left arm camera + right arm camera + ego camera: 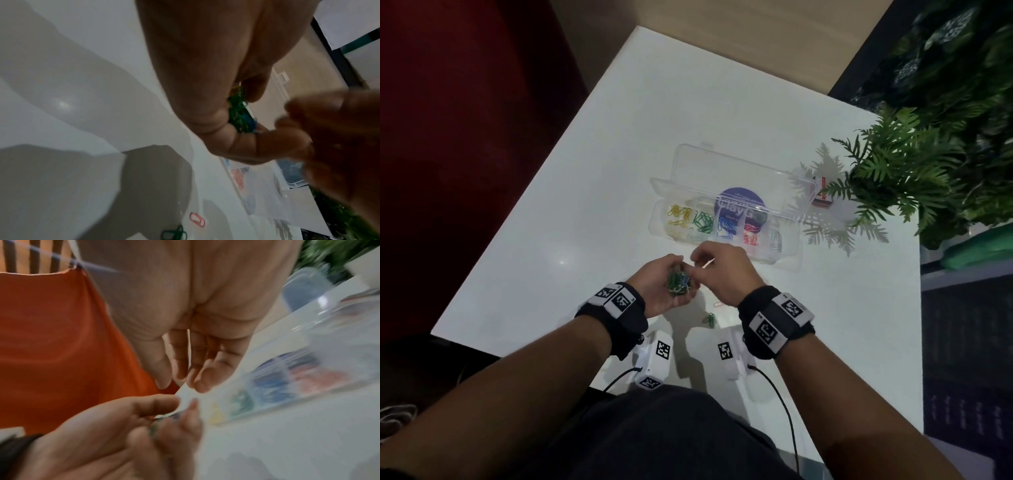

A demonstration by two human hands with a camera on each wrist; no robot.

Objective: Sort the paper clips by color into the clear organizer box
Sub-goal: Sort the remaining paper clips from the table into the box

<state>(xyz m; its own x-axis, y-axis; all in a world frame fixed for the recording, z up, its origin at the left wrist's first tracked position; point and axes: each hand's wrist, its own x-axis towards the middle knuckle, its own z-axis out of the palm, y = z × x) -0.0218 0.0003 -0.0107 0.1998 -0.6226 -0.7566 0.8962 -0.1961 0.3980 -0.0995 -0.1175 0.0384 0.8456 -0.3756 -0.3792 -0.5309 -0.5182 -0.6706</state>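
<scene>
**Hands meet over clip pile, box partly sorted**

White table (592,178) fills the head view, red wall at left, fern (900,171) at right edge. Clear box (726,222) lies open mid-table, lid folded back with a purple round label showing through. Its compartments hold yellow clips (680,215), green clips (703,222), blue clips (726,227) and red clips (751,234), in that order left to right; the last compartment's contents are too faint to tell.

Left hand (666,289) is cupped palm-up near the box, fingers curled round a mixed bunch (679,282), mostly green with some blue and yellow. Right hand (722,270) sits just beside it, fingertips drawn narrow at the bunch; whether they pinch a clip cannot be told, wrist views are blurred.

Loose on the table near the wrists: a red clip (197,219) and a green clip (711,319).
</scene>
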